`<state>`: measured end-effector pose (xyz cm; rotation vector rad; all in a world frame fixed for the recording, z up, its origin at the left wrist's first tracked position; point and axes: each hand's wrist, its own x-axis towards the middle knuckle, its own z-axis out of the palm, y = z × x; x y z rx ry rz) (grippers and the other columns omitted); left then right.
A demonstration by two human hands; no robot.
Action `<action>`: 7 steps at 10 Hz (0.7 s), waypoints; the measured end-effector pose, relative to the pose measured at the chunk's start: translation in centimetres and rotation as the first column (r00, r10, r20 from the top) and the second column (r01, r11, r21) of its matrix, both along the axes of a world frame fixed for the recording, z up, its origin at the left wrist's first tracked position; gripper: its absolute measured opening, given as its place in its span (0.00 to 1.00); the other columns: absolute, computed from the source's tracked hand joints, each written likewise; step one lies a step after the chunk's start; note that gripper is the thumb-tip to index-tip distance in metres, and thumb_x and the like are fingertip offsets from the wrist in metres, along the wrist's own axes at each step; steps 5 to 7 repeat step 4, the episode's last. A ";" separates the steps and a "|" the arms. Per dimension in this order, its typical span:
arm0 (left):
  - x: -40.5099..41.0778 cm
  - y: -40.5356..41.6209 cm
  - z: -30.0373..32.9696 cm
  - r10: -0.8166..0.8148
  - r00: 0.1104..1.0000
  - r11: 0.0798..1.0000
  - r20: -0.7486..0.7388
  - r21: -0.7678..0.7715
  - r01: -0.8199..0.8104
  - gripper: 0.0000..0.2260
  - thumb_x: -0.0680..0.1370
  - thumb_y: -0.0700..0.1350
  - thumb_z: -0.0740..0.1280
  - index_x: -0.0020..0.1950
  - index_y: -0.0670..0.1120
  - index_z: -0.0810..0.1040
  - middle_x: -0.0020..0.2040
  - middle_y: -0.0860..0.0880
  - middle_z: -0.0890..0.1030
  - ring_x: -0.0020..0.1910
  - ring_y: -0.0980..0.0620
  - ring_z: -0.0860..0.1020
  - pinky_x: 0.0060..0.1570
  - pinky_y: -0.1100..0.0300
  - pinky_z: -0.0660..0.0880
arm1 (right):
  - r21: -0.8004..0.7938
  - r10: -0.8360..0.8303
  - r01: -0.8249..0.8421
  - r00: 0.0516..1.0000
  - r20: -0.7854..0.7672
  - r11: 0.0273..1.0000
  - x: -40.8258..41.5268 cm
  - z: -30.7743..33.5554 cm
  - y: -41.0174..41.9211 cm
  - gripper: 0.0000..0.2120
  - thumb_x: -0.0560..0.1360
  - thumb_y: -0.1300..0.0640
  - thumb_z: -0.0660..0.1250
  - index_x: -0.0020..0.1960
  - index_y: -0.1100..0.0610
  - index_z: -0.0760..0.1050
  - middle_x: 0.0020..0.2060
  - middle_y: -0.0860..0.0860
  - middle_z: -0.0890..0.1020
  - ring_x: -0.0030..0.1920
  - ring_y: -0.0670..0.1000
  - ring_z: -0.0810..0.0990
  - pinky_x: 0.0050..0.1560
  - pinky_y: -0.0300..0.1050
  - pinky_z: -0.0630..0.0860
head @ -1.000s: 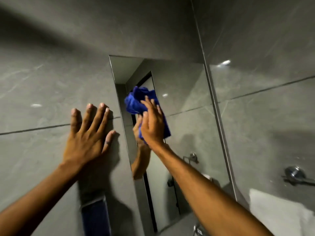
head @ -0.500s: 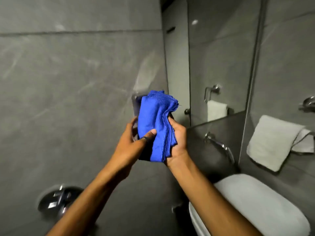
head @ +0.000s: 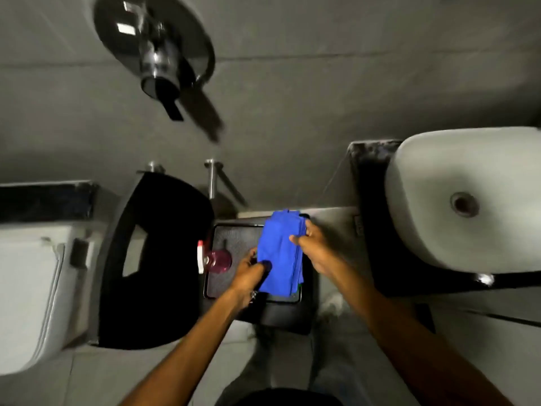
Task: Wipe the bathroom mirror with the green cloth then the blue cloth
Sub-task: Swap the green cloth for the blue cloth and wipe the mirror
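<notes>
I am looking straight down at a black tray (head: 234, 230) that sits on a dark stool or box on the floor, between the black bin (head: 158, 259) on one side and the white basin (head: 468, 200) on its dark bench on the other. The blue cloth (head: 281, 256) is folded into a long strip, and I hold it over the right half of the tray with both hands. Its long axis runs from the tray's far edge toward the near edge, leaning a little to the left at the near end.

My right hand (head: 319, 247) pinches the strip along its right side, near the far end. My left hand (head: 251, 273) is clenched on its left side near the near end, thumb on top of the fabric. So both hands are grasping the cloth, one at each end of its length.

A thin line of green shows just under the cloth's near right corner, probably the green cloth (head: 299, 285), though too little is visible to be sure. A pink spray bottle (head: 215, 260) lies at the tray's left edge, just beside my left hand.

The mirror is out of view. I judge the wiping done, and the cloth needs only to go straight down, flat, onto the tray's right side.
</notes>
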<state>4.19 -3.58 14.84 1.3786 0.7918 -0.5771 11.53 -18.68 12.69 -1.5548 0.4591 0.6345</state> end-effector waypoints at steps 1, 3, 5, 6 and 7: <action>-3.1 0.8 -6.7 0.079 0.988 0.996 -0.133 0.046 -0.074 0.16 0.78 0.27 0.61 0.60 0.43 0.79 0.52 0.42 0.83 0.47 0.46 0.80 0.41 0.60 0.79 | -0.119 0.033 -0.047 0.992 -0.120 0.992 -2.3 -7.2 2.4 0.21 0.74 0.75 0.60 0.65 0.63 0.75 0.54 0.56 0.81 0.54 0.53 0.79 0.51 0.41 0.79; -4.3 3.9 -15.3 0.098 0.986 0.991 -0.136 0.101 -0.084 0.23 0.80 0.29 0.62 0.75 0.40 0.71 0.65 0.39 0.81 0.54 0.47 0.79 0.49 0.64 0.81 | -0.119 0.073 -0.096 0.980 -0.183 0.988 -2.7 -14.4 6.9 0.23 0.78 0.68 0.64 0.72 0.61 0.69 0.65 0.63 0.79 0.60 0.55 0.79 0.67 0.51 0.75; -2.9 5.2 -15.2 -0.098 0.985 0.959 -0.139 0.251 0.131 0.27 0.83 0.37 0.64 0.81 0.39 0.61 0.78 0.37 0.69 0.74 0.41 0.72 0.75 0.49 0.69 | -0.124 0.099 -0.129 0.970 -0.221 0.984 -2.0 -13.9 7.1 0.27 0.82 0.62 0.61 0.79 0.59 0.58 0.74 0.61 0.71 0.72 0.56 0.73 0.70 0.43 0.68; -2.9 5.2 -15.2 -0.098 0.985 0.959 -0.139 0.251 0.131 0.27 0.83 0.37 0.64 0.81 0.39 0.61 0.78 0.37 0.69 0.74 0.41 0.72 0.75 0.49 0.69 | -0.124 0.099 -0.129 0.970 -0.221 0.984 -2.0 -13.9 7.1 0.27 0.82 0.62 0.61 0.79 0.59 0.58 0.74 0.61 0.71 0.72 0.56 0.73 0.70 0.43 0.68; -2.9 5.2 -15.2 -0.098 0.985 0.959 -0.139 0.251 0.131 0.27 0.83 0.37 0.64 0.81 0.39 0.61 0.78 0.37 0.69 0.74 0.41 0.72 0.75 0.49 0.69 | -0.124 0.099 -0.129 0.970 -0.221 0.984 -2.0 -13.9 7.1 0.27 0.82 0.62 0.61 0.79 0.59 0.58 0.74 0.61 0.71 0.72 0.56 0.73 0.70 0.43 0.68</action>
